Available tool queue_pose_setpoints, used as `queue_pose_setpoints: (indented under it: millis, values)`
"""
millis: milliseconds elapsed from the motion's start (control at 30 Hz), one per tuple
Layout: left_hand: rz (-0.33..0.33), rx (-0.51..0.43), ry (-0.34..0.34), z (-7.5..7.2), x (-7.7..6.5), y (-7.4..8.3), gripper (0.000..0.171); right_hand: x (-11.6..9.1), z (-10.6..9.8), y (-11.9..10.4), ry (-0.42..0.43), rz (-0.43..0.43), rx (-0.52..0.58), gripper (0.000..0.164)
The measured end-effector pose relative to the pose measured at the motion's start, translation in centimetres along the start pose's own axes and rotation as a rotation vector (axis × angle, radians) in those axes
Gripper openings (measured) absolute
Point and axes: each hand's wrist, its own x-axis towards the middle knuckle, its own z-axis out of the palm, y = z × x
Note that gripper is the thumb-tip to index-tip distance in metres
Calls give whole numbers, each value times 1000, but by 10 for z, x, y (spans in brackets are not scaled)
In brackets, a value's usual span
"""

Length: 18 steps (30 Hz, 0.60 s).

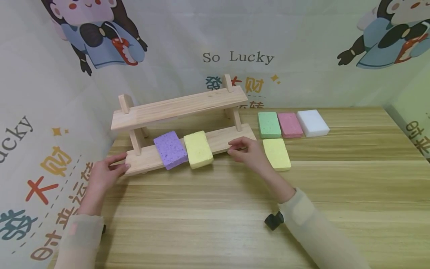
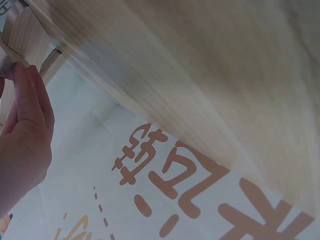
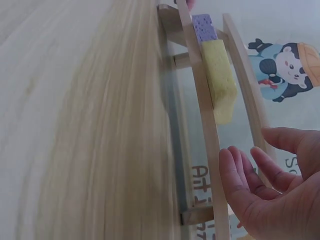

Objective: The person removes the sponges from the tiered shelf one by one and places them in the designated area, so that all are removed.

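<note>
A two-tier wooden shelf (image 1: pixel 181 104) stands at the back left of the table in the head view. On its lower board lie a purple sponge (image 1: pixel 170 149) and, just right of it, a yellow sponge (image 1: pixel 198 149), both jutting over the front edge. My left hand (image 1: pixel 104 175) pinches the lower board's left end between thumb and fingers; the left wrist view shows these fingers (image 2: pixel 30 95) at the wood. By the board's front edge, towards its right end, is my right hand (image 1: pixel 250 155), fingers loosely bent and holding nothing. Whether it touches the board I cannot tell.
Right of the shelf, a green sponge (image 1: pixel 269 125), a pink sponge (image 1: pixel 290 125) and a white sponge (image 1: pixel 313 123) lie in a row. Another yellow sponge (image 1: pixel 277 154) lies in front, beside my right forearm. A printed cloth (image 1: pixel 302 89) hangs behind the table (image 1: pixel 208 213).
</note>
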Motion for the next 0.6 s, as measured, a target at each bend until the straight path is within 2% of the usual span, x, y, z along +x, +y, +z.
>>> queue_pose_setpoints:
  millis: [600]
  values:
    - [-16, -9, -6, 1, -1, 0, 51, 6, 31, 0, -47, 71, 109, 35]
